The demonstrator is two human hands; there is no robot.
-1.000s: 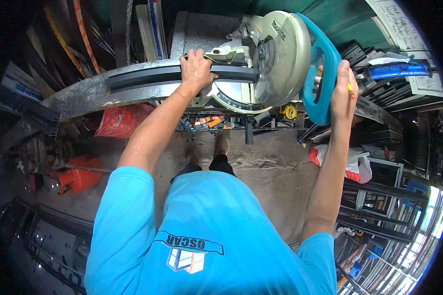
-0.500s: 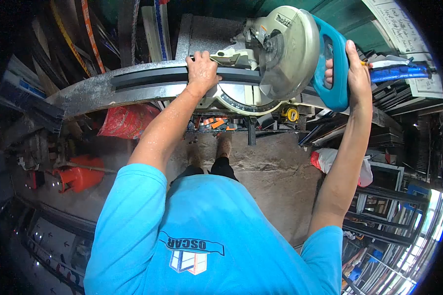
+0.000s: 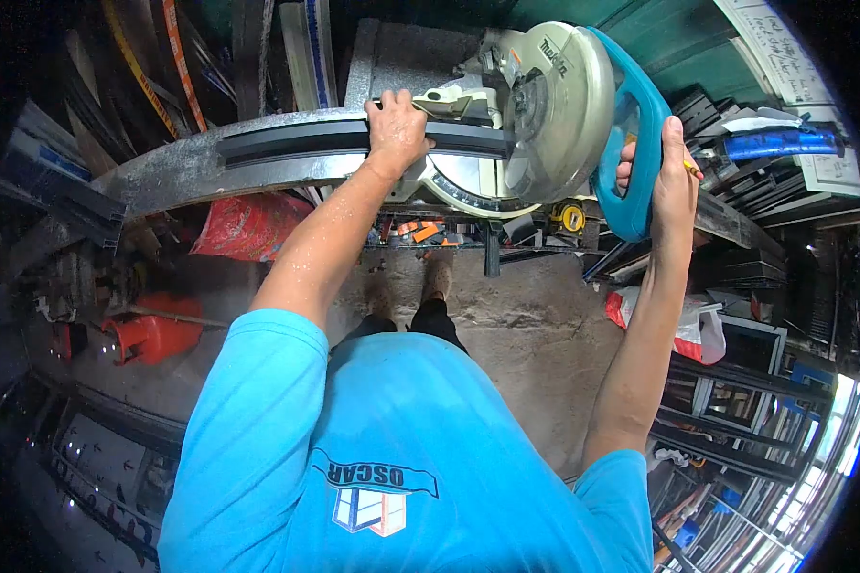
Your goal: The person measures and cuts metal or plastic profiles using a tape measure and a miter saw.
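The left arm stretches forward, nearly straight, and the left hand point(image 3: 397, 124) lies palm down on a long dark profile point(image 3: 296, 141), fingers curled over its far edge, pressing it onto the metal saw bench point(image 3: 177, 172). The profile runs from the left to the blade of the miter saw point(image 3: 554, 105). The right arm reaches up on the other side, and the right hand point(image 3: 674, 177) is closed around the saw's teal handle point(image 3: 635, 124), with a yellow pencil point(image 3: 693, 169) sticking out behind the hand. The pale blade guard reads "makita" point(image 3: 552, 55). The blue shirt point(image 3: 401, 420) carries "OSCAR" above a small emblem. A handwritten sheet point(image 3: 774, 48) at top right is too small to read.
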